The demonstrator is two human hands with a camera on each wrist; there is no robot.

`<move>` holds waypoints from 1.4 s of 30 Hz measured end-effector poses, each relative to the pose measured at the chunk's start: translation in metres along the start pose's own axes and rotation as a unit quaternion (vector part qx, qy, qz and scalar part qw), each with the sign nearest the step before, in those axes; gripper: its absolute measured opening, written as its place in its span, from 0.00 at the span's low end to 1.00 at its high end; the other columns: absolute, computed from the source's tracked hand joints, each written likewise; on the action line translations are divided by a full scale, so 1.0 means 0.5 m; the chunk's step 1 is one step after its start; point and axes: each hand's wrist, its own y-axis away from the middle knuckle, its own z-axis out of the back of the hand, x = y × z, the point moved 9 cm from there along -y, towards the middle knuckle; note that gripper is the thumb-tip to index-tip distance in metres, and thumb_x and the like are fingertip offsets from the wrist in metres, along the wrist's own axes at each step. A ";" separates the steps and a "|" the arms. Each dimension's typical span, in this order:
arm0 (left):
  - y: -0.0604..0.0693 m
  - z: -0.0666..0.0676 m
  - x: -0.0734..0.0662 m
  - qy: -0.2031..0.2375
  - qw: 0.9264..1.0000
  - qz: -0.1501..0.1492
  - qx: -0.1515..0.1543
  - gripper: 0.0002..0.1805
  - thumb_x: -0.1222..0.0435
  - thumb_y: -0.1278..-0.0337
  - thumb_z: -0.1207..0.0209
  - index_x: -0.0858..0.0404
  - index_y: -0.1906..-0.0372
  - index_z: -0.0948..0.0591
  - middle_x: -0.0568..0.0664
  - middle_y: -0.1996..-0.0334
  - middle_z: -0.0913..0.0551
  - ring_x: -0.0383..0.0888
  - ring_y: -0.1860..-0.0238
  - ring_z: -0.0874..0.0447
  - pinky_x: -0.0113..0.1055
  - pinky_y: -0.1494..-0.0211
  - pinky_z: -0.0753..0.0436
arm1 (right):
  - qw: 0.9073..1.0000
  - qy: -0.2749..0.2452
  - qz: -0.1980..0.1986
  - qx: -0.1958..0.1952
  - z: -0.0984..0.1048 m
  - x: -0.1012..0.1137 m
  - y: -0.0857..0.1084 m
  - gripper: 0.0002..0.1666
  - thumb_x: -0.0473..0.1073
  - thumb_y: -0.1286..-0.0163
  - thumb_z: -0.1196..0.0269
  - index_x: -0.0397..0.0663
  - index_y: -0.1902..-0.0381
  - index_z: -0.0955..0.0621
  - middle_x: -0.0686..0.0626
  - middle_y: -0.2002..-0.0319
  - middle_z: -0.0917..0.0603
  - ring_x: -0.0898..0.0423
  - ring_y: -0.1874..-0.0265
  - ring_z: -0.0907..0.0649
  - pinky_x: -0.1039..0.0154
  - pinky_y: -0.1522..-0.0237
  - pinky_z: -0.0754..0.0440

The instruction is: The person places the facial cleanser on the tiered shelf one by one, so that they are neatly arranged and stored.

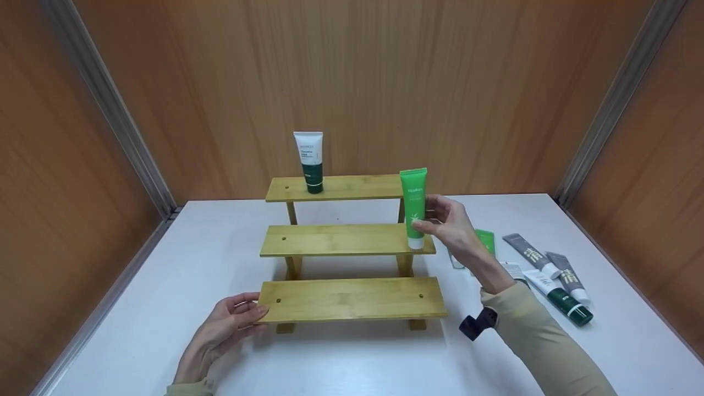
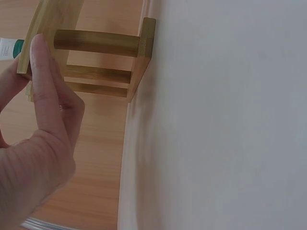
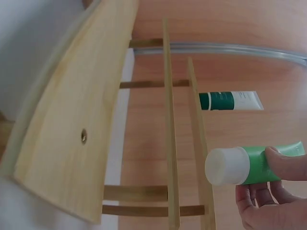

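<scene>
A three-tier bamboo stand (image 1: pixel 352 300) is in the middle of the head view. My left hand (image 1: pixel 226 325) pinches the left end of its lowest tier, thumb above and fingers below. In my right hand (image 1: pixel 455 228) is a green tube (image 1: pixel 413 192), gripped between thumb and fingers, its white cap (image 3: pixel 225 166) downward. The head view puts it over the right end of the middle tier (image 1: pixel 341 240); the right wrist view shows a gap between cap and that plank. A white and dark green tube (image 1: pixel 311 162) stands cap-down on the top tier (image 1: pixel 363 187), left of centre.
Right of the stand, two grey tubes (image 1: pixel 531 254) and a white and green tube (image 1: pixel 558 297) lie on the white table (image 1: pixel 137 308). Another green tube (image 1: pixel 486 242) lies partly hidden behind my right wrist. Wood panels (image 1: pixel 352 82) enclose the back and sides.
</scene>
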 end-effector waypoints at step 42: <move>0.001 -0.004 0.000 0.017 1.000 -0.009 0.021 0.32 0.68 0.37 0.34 0.72 0.33 0.34 0.46 0.61 0.20 0.39 0.60 0.13 0.32 0.52 0.10 | 0.988 -0.099 0.058 -0.104 -0.123 0.038 -0.226 0.27 0.25 0.38 0.33 0.34 0.40 0.24 0.35 0.44 0.20 0.43 0.45 0.19 0.51 0.35 0.20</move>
